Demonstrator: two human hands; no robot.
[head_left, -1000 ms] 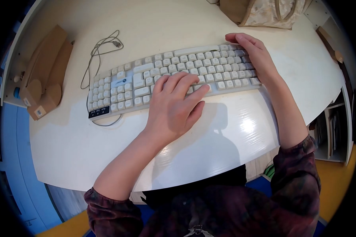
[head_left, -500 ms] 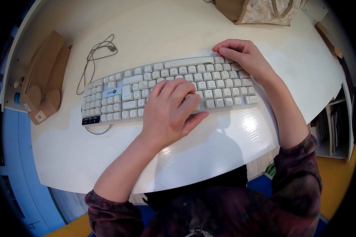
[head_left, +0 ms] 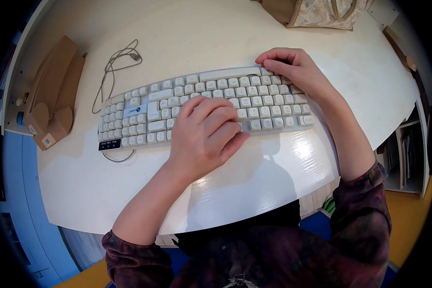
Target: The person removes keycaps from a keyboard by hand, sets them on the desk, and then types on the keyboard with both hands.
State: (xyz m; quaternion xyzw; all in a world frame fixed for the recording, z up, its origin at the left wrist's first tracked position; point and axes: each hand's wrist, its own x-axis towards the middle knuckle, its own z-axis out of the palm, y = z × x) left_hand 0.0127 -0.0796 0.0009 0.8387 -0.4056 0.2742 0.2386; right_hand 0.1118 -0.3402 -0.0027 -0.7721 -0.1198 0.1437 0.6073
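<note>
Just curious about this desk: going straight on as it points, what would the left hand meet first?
The left hand would likely meet the pale keys just ahead, though its height is unclear. Farther along is the right hand.

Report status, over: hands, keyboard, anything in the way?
Left hand over keyboard, fingers curled. Right hand at its far right corner, grip unclear. Keyboard turned spacebar side away. USB cable loosely looped, clear of both hands.

Black strip (head_left: pixel 109 144) on keyboard (head_left: pixel 154 111): "Num", "Caps", "Scroll"
Badge (head_left: pixel 135 111) on keyboard: round logo, lettering too small to read
Keys (head_left: pixel 255 101): legends too small
Cardboard sticker (head_left: pixel 48 141): print unreadable
</note>
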